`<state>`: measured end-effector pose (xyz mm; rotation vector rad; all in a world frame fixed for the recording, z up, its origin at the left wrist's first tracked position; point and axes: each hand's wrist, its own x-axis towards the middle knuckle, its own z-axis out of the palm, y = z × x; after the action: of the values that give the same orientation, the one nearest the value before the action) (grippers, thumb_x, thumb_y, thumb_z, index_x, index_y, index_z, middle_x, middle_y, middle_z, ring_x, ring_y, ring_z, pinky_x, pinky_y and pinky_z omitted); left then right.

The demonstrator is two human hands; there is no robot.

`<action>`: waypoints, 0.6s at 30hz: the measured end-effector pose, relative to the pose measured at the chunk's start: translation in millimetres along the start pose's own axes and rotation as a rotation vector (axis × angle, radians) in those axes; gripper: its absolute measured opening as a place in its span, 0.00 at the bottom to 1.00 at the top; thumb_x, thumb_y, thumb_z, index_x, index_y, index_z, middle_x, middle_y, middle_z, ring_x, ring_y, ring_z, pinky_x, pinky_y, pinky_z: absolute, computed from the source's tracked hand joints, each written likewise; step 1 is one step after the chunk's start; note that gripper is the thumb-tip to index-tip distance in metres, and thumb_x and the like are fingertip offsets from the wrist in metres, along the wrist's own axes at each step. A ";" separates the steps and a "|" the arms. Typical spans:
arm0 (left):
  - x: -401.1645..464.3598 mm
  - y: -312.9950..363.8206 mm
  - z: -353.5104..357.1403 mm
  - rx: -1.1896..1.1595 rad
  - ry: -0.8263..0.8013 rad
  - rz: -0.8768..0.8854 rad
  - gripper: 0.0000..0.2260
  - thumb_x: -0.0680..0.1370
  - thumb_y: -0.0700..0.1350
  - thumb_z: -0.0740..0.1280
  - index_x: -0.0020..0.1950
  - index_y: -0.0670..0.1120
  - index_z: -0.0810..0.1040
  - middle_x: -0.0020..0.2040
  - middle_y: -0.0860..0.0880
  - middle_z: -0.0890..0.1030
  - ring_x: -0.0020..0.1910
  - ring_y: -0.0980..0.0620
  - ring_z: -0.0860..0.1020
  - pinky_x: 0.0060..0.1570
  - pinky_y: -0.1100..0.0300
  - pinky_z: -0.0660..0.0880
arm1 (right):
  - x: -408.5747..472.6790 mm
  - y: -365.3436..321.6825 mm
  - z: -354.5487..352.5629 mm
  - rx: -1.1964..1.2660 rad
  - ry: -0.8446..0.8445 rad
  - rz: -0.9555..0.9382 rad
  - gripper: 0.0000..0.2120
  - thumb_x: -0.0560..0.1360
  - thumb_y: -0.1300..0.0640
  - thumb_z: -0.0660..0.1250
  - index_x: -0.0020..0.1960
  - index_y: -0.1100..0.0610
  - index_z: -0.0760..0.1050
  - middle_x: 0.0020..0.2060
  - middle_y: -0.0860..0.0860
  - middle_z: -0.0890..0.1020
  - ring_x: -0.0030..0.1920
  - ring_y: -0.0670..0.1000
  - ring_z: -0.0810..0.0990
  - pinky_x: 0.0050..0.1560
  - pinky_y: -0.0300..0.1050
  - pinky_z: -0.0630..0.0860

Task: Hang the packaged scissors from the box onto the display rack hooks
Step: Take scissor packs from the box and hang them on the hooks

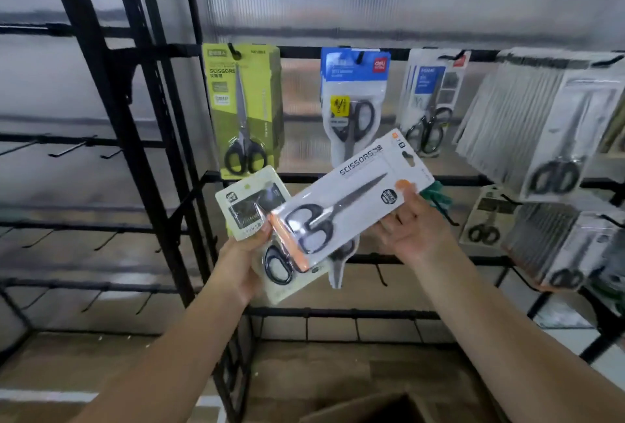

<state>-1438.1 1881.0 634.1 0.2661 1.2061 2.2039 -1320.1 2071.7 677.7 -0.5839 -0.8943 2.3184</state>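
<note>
A ribbed translucent wall stands behind a black wire rack (142,138), and every place below is given from that rack's green pack (245,111), which hangs on the upper-left hook. You have the white pack (351,206) below and to the right of the green pack, tilted, with its hang hole at the upper right end and the scissor handles at the lower left. Your right hand (411,223) lies palm-up under its blade end, the thumb pressing on the front near the orange dot, so it pinches rather than wraps. Your left hand (247,246), just below the green pack, grips a small stack: a pale pack (252,206) in front and at least one more behind, and its fingers also touch the handle end of the white pack. Right of the green pack hang a blue pack (355,101) and further packs, and far right a thick row of the same white kind. The box (372,409) sits well below. To hang this one well, I would let the left hand release its end, turn the pack upright with the hole on top, and keep your thumb clear of the hole. Match it to the white row far right, aim the hole at the hook tip, and slide it back until it hangs free.
</note>
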 end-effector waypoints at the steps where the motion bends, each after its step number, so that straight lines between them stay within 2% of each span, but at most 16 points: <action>1: 3.6 -5.2 5.9 0.004 0.037 0.002 0.21 0.75 0.38 0.64 0.69 0.39 0.70 0.64 0.38 0.75 0.63 0.38 0.74 0.65 0.39 0.68 | 1.6 -11.8 -7.9 0.020 0.008 -0.037 0.07 0.78 0.56 0.62 0.43 0.52 0.77 0.31 0.48 0.84 0.39 0.49 0.82 0.45 0.50 0.76; 3: 11.2 -16.6 17.9 0.035 0.092 0.006 0.20 0.77 0.36 0.64 0.68 0.39 0.70 0.64 0.38 0.76 0.64 0.38 0.74 0.66 0.40 0.67 | 4.8 -35.9 -27.4 0.052 -0.008 -0.112 0.19 0.79 0.58 0.60 0.33 0.53 0.82 0.30 0.48 0.84 0.35 0.49 0.83 0.37 0.48 0.79; 5: 16.0 -27.4 35.1 0.063 0.091 -0.013 0.19 0.76 0.37 0.65 0.67 0.40 0.72 0.63 0.39 0.77 0.63 0.39 0.74 0.66 0.40 0.67 | 3.9 -58.9 -46.8 0.034 -0.051 -0.180 0.26 0.80 0.59 0.56 0.27 0.54 0.82 0.30 0.48 0.84 0.32 0.49 0.83 0.30 0.44 0.80; 7: 20.4 -39.4 56.0 0.080 0.072 -0.026 0.18 0.77 0.37 0.64 0.67 0.39 0.73 0.62 0.39 0.77 0.61 0.40 0.75 0.65 0.41 0.68 | 3.2 -82.5 -67.9 0.047 -0.017 -0.217 0.22 0.79 0.59 0.57 0.32 0.54 0.82 0.30 0.48 0.84 0.33 0.49 0.84 0.37 0.49 0.80; 9: 24.3 -52.3 78.3 0.081 0.048 -0.030 0.18 0.76 0.36 0.64 0.67 0.39 0.72 0.62 0.39 0.77 0.60 0.40 0.76 0.65 0.42 0.68 | 4.8 -108.2 -91.2 0.076 0.103 -0.224 0.10 0.78 0.59 0.61 0.39 0.55 0.77 0.30 0.49 0.84 0.36 0.51 0.83 0.46 0.55 0.76; 11: 28.6 -66.7 100.3 0.083 0.017 -0.048 0.18 0.76 0.35 0.64 0.66 0.39 0.73 0.61 0.39 0.77 0.60 0.39 0.75 0.64 0.42 0.69 | 6.6 -132.9 -114.6 0.055 0.166 -0.254 0.06 0.77 0.59 0.62 0.42 0.56 0.75 0.30 0.49 0.84 0.34 0.50 0.83 0.43 0.53 0.74; 15: 33.2 -93.7 146.8 0.148 -0.039 -0.034 0.09 0.76 0.34 0.64 0.53 0.44 0.79 0.47 0.46 0.83 0.47 0.46 0.81 0.49 0.51 0.76 | 6.6 -177.2 -161.0 0.015 0.203 -0.284 0.05 0.78 0.60 0.62 0.44 0.57 0.74 0.32 0.50 0.84 0.31 0.49 0.83 0.37 0.51 0.76; 16: 34.7 -100.9 158.1 0.155 -0.038 -0.034 0.09 0.76 0.34 0.63 0.52 0.44 0.79 0.45 0.47 0.84 0.46 0.47 0.81 0.49 0.51 0.76 | 5.6 -187.8 -173.5 0.019 0.224 -0.277 0.05 0.78 0.59 0.62 0.43 0.57 0.75 0.32 0.50 0.84 0.30 0.50 0.83 0.36 0.50 0.77; 18: 36.5 -115.8 180.3 0.161 -0.045 -0.036 0.10 0.76 0.33 0.63 0.55 0.43 0.78 0.47 0.46 0.84 0.50 0.44 0.79 0.52 0.49 0.75 | 5.0 -208.3 -200.7 0.025 0.269 -0.271 0.08 0.78 0.59 0.62 0.41 0.57 0.74 0.29 0.51 0.84 0.28 0.50 0.83 0.33 0.50 0.77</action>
<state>-1339.7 2074.8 637.5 0.3545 1.3554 2.0617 -1133.8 2292.8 688.2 -0.6983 -0.7642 1.9515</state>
